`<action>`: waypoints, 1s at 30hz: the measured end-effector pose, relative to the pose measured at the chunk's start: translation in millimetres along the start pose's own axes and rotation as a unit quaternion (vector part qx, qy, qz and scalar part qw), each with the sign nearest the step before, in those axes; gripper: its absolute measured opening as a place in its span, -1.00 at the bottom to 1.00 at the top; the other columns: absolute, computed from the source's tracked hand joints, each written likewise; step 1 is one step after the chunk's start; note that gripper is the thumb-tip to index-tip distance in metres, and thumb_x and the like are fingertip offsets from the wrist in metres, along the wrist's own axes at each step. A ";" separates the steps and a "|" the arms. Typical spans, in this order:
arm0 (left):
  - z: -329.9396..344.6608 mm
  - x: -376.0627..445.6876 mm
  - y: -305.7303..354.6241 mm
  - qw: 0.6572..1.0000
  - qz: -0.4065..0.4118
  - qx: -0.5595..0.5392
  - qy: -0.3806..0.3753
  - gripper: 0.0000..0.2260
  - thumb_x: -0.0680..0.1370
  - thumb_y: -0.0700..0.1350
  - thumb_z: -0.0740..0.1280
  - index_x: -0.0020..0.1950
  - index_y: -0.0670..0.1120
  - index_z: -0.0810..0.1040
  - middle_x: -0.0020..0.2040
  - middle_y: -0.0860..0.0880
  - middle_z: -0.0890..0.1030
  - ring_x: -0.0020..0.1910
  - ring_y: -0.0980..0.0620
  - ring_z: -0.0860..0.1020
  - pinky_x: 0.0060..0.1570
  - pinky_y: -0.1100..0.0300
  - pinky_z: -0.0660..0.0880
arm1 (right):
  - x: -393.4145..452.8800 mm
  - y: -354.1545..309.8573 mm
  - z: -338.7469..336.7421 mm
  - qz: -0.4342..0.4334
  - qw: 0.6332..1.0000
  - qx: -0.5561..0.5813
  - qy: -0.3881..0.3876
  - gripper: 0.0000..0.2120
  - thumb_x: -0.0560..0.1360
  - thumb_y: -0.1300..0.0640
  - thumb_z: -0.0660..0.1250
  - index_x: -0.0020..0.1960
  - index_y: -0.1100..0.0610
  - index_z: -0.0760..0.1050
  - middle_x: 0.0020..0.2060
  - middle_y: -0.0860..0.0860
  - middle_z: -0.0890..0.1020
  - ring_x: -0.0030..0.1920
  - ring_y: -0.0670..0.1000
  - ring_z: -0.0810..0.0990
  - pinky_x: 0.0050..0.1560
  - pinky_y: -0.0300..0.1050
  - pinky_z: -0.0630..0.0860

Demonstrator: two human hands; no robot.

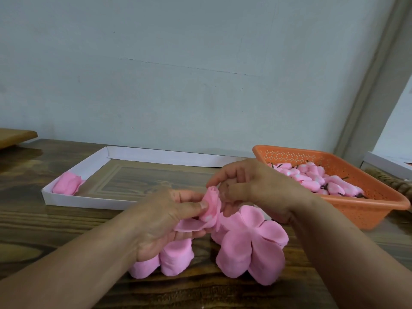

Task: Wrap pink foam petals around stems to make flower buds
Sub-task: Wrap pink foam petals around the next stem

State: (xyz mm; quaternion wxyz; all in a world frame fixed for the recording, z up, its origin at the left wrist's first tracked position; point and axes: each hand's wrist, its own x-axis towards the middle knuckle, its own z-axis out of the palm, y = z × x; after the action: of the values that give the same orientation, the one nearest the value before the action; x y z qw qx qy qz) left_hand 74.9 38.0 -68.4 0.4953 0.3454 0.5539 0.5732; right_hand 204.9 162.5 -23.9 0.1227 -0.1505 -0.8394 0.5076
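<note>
While L hand (165, 217) fingers pinch the bud (211, 205), R hand (256, 186) fingers curl on its tip.

A home craft bench: wooden table (66, 219), orange basket (379, 210) of buds, plain painted wall (200, 63).

A single head view looks forward and down from above the person's arms, close to the hands (200, 201) at mid-frame. It faces a wall (200, 74) across the table (44, 230), which fills the lower half. The wide lens bends the wall's right corner. The tray (73, 198) lies left, the basket (356, 208) right.
</note>
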 end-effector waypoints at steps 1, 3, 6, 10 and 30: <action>-0.2 0.3 -0.3 1.000 0.000 -0.001 0.001 -0.82 0.31 -0.15 0.41 -0.14 -0.09 0.73 -0.13 -0.11 0.71 -0.18 0.04 0.68 -0.25 0.26 0.59 | 0.3 0.3 0.3 0.003 1.000 0.009 0.002 -0.80 0.41 0.48 0.25 -0.05 0.29 0.55 -0.43 0.10 0.60 -0.46 -0.02 0.55 -0.32 -0.20 0.51; 0.1 0.4 -0.5 1.000 0.001 -0.001 0.004 -0.83 0.29 -0.15 0.41 -0.16 -0.10 0.73 -0.14 -0.11 0.71 -0.19 0.03 0.68 -0.26 0.26 0.59 | 1.2 0.6 1.8 0.007 1.000 0.016 0.009 -0.87 0.42 0.42 0.32 -0.06 0.27 0.54 -0.47 0.05 0.59 -0.49 -0.05 0.54 -0.36 -0.23 0.48; 0.9 0.2 -0.9 1.000 0.003 0.001 0.008 -0.82 0.31 -0.17 0.42 -0.13 -0.14 0.71 -0.16 -0.12 0.71 -0.22 0.03 0.69 -0.31 0.29 0.57 | 3.1 0.9 6.1 0.008 1.000 -0.021 0.020 -0.89 0.40 0.35 0.39 -0.10 0.23 0.54 -0.48 0.01 0.56 -0.50 -0.08 0.50 -0.43 -0.30 0.44; 0.6 -0.2 -0.6 1.000 0.006 0.012 0.006 -0.84 0.32 -0.16 0.41 -0.14 -0.12 0.72 -0.13 -0.13 0.71 -0.22 0.03 0.68 -0.27 0.27 0.58 | 6.3 4.3 7.2 0.007 0.998 -0.062 0.022 -0.80 0.36 0.46 0.27 -0.12 0.22 0.54 -0.42 0.07 0.53 -0.44 -0.07 0.45 -0.43 -0.28 0.41; -5.9 -3.1 7.2 1.000 -0.028 -0.008 -0.007 -0.77 0.33 -0.19 0.40 -0.03 -0.14 0.70 -0.04 -0.19 0.69 -0.13 -0.06 0.65 -0.05 0.15 0.61 | 1.6 1.8 0.2 -0.017 0.998 -0.059 0.003 -0.86 0.36 0.45 0.34 -0.26 0.24 0.54 -0.38 0.14 0.49 -0.36 -0.02 0.42 -0.39 -0.31 0.37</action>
State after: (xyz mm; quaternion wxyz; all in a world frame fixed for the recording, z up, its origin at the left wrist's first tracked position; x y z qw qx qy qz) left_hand 68.8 34.1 -61.8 0.5178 0.3293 0.5553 0.5613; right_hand 203.6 163.7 -25.5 0.1253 -0.1446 -0.8698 0.4549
